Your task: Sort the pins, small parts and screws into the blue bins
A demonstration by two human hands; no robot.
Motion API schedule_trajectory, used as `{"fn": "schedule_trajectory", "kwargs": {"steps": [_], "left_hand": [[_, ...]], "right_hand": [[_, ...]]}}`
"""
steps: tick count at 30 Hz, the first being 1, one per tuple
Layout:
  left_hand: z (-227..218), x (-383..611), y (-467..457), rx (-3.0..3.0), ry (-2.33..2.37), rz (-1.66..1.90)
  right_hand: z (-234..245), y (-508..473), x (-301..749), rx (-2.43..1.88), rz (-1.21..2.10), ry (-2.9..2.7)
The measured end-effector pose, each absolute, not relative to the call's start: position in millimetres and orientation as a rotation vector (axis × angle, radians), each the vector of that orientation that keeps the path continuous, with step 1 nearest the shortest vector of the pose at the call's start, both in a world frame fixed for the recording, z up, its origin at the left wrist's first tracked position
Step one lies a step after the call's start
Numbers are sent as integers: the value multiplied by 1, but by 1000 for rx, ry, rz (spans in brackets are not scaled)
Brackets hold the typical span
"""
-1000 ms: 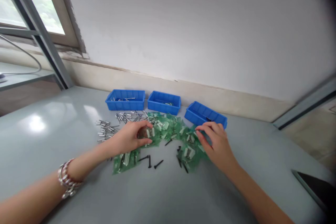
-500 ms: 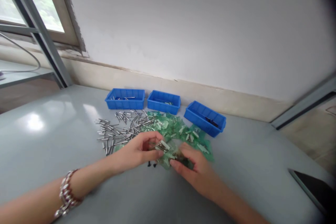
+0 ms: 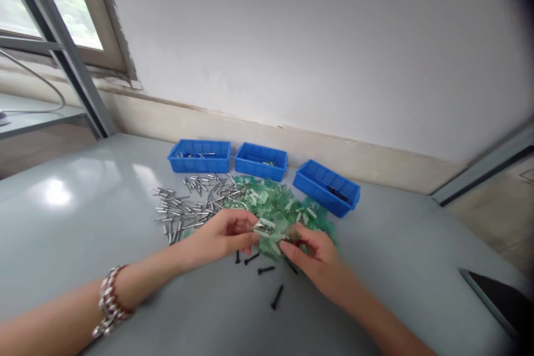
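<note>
Spanning narrow gap above grey tabletop (image 3: 217, 311), green translucent plastic packet (image 3: 270, 243) is held by left hand (image 3: 227, 233), right side pinched by right hand (image 3: 315, 253); if overstretched, contents could be spilled among slim black screws (image 3: 277, 296).

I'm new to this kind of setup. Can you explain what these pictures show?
No machine here: a person works bare-handed, filmed by a camera worn on the head, looking forward and down. The left hand pinches a clear green packet with small pale and metal pieces showing; the right hand is at its other side, grip unclear. On the grey table, more green packets lie heaped beyond the hands, silver pins spread to the left, and black screws lie nearer the camera. Three blue bins stand near the wall.
</note>
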State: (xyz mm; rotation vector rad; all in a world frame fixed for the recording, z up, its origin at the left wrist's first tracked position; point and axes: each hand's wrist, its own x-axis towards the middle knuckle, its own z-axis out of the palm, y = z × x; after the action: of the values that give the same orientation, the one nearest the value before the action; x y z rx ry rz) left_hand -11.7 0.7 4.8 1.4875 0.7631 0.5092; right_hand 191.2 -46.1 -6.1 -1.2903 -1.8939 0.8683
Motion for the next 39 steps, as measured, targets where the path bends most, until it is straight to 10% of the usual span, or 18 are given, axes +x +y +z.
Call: {"fn": "schedule_trajectory", "kwargs": {"steps": [39], "left_hand": [[1,-20,5,1664,825,640]], "right_hand": [[-4,-47,194,-1171,721,-1981]]}}
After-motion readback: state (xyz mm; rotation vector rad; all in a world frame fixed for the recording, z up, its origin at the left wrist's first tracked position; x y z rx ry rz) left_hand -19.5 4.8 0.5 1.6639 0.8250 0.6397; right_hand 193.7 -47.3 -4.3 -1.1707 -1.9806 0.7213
